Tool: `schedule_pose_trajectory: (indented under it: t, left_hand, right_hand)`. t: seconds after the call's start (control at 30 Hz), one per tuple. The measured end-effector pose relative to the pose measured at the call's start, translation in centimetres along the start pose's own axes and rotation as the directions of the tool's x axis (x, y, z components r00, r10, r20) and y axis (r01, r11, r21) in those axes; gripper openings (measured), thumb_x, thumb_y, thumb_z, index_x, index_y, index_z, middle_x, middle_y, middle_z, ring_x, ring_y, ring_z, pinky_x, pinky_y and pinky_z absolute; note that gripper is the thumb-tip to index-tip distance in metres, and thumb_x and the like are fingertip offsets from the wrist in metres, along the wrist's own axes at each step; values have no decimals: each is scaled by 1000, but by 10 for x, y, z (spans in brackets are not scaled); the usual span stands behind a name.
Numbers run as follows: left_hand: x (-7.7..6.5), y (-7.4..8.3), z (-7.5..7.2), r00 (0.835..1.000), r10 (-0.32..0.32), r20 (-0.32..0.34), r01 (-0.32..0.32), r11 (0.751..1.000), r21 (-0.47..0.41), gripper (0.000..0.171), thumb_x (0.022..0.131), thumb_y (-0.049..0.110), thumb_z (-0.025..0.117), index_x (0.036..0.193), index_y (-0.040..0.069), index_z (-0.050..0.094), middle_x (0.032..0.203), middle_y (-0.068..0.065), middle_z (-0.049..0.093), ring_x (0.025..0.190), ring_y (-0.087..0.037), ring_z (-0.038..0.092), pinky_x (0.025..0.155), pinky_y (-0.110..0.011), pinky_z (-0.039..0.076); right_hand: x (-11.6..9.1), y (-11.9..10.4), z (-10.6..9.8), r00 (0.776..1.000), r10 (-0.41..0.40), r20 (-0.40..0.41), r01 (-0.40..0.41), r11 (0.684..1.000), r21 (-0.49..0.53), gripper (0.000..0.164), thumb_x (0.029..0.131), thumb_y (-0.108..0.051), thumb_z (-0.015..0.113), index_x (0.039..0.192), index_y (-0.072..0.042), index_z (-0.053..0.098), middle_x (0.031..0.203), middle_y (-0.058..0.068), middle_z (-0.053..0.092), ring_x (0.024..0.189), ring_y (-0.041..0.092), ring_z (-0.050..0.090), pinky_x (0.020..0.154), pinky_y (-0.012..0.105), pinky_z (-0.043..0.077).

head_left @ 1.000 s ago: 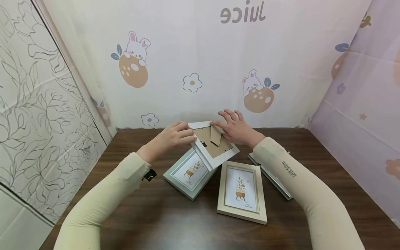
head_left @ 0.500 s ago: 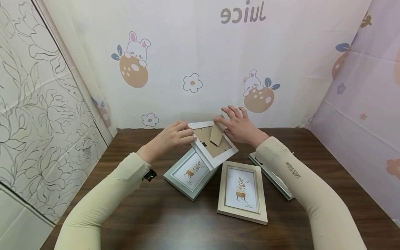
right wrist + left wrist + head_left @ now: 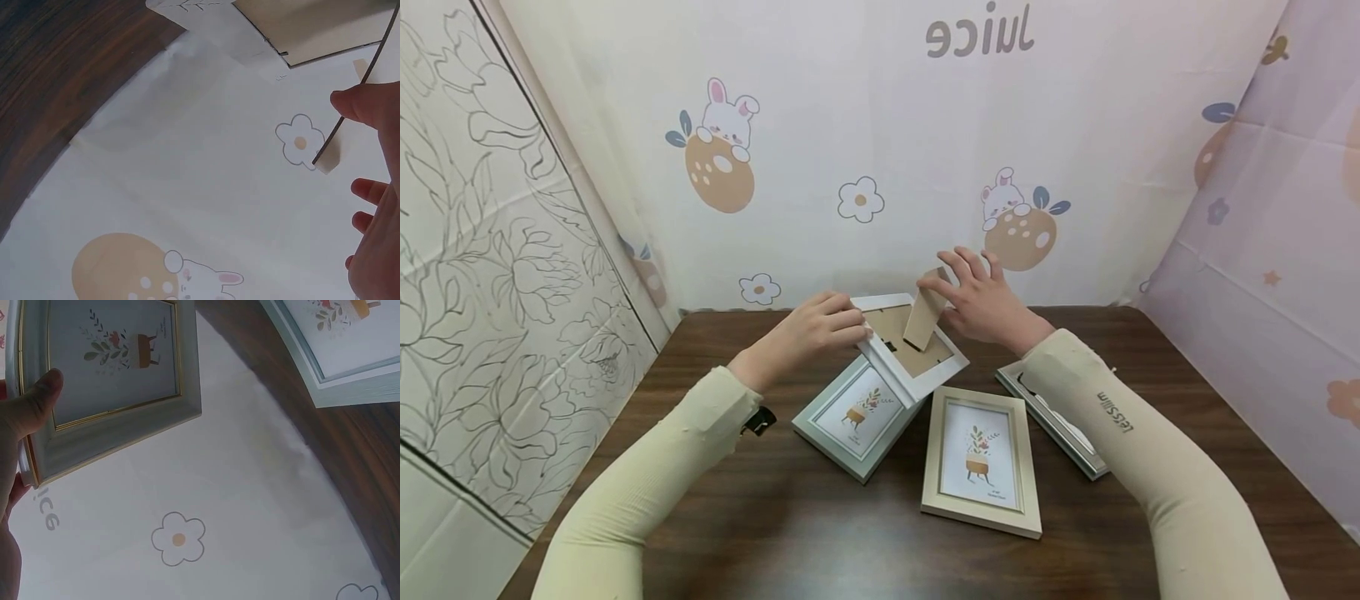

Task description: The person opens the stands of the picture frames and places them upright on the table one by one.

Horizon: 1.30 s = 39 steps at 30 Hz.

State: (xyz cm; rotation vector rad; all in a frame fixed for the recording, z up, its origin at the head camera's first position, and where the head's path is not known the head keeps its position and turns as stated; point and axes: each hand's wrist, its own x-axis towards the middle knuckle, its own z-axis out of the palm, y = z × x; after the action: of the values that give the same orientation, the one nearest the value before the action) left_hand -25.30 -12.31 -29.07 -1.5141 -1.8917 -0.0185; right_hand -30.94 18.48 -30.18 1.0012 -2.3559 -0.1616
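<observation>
Tilted above the table, a white picture frame (image 3: 891, 367) shows its brown backing board (image 3: 934, 357) to the head camera. My left hand (image 3: 814, 331) grips it by its left edge; in the left wrist view the thumb presses on the front, beside the flower print (image 3: 122, 353). With thumb and fingers my right hand (image 3: 988, 300) pinches the free end of the easel leg (image 3: 925, 318), which stands out from the backing. In the right wrist view that easel leg (image 3: 342, 119) appears edge-on, and part of the backing (image 3: 312, 28) is at the top.
A pale green picture frame (image 3: 827, 417) lies partly beneath the raised one. Face up to its right is a cream picture frame (image 3: 931, 467). Another, silver-edged picture frame (image 3: 1060, 429) lies partly under my right forearm. A printed curtain (image 3: 865, 125) hangs behind the dark wooden table (image 3: 737, 517).
My right hand has moved up and to the right, swinging the easel leg farther out from the backing. The left hand keeps its grip with little movement.
</observation>
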Motion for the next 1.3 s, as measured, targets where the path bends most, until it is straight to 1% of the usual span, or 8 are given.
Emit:
schedule_pose_trajectory:
  t: [0.23, 0.37, 0.6, 0.67, 0.87, 0.97, 1.1, 1.3]
  left_hand:
    - [1, 2, -1, 1000, -6, 17, 6, 1000, 3, 32, 77, 10, 85, 105, 10, 69, 98, 2, 63, 93, -21, 54, 85, -33, 45]
    - [1, 2, -1, 999, -10, 32, 10, 1000, 6, 30, 79, 8, 83, 106, 10, 69, 99, 2, 63, 94, -20, 54, 86, -33, 45]
    - [1, 1, 0, 1000, -10, 6, 10, 1000, -14, 30, 79, 11, 83, 105, 10, 68, 98, 3, 64, 93, -21, 55, 83, -34, 46]
    - [1, 0, 0, 1000, -10, -1, 10, 1000, -18, 30, 78, 10, 83, 104, 11, 67, 98, 2, 64, 92, -21, 55, 83, -34, 46]
    - [3, 1, 0, 1000, 4, -16, -5, 1000, -6, 25, 81, 10, 78, 103, 10, 65, 97, 2, 62, 90, -21, 55, 83, -35, 46]
    - [3, 1, -1, 1000, 5, -14, -5, 1000, -4, 25, 81, 10, 78, 103, 11, 65, 96, 2, 62, 90, -21, 55, 83, -35, 46]
    - [4, 1, -1, 1000, -6, 0, 6, 1000, -11, 26, 81, 7, 80, 103, 11, 66, 96, 2, 62, 91, -21, 55, 84, -35, 45]
    - [5, 1, -1, 1000, -4, -1, 4, 1000, -9, 29, 80, 6, 81, 104, 10, 66, 96, 2, 62, 91, -20, 54, 84, -35, 46]
  right_hand:
    - [-3, 1, -1, 1000, -2, -8, 2, 1000, -4, 55, 85, -17, 71, 136, -23, 53, 147, 24, 35, 136, 43, 26, 99, 64, 23]
    - [-4, 2, 0, 1000, -11, -17, 10, 1000, -7, 55, 85, -18, 71, 136, -23, 52, 146, 24, 36, 136, 43, 27, 99, 64, 24]
    - [-4, 3, 0, 997, -24, -70, 23, 1000, -6, 56, 82, -14, 72, 134, -22, 54, 144, 25, 37, 133, 44, 30, 97, 64, 24]
    - [-4, 3, -1, 998, -24, -62, 24, 1000, -14, 55, 82, -14, 72, 134, -22, 54, 144, 24, 37, 134, 44, 29, 98, 64, 25]
    - [-2, 1, -3, 1000, 4, 15, -3, 1000, -9, 53, 86, -18, 70, 136, -23, 52, 147, 23, 34, 136, 43, 26, 100, 64, 23]
    - [-2, 0, -3, 999, 15, 36, -15, 1000, -4, 53, 87, -18, 70, 136, -24, 51, 147, 23, 34, 137, 43, 25, 101, 64, 22]
    - [-2, 1, -1, 999, 16, 29, -16, 1000, 6, 53, 87, -18, 70, 137, -24, 51, 147, 23, 34, 136, 43, 26, 101, 64, 22]
    - [-4, 3, -1, 1000, -3, -15, 3, 999, 35, 55, 85, -17, 71, 136, -22, 52, 147, 23, 34, 136, 44, 26, 101, 64, 20]
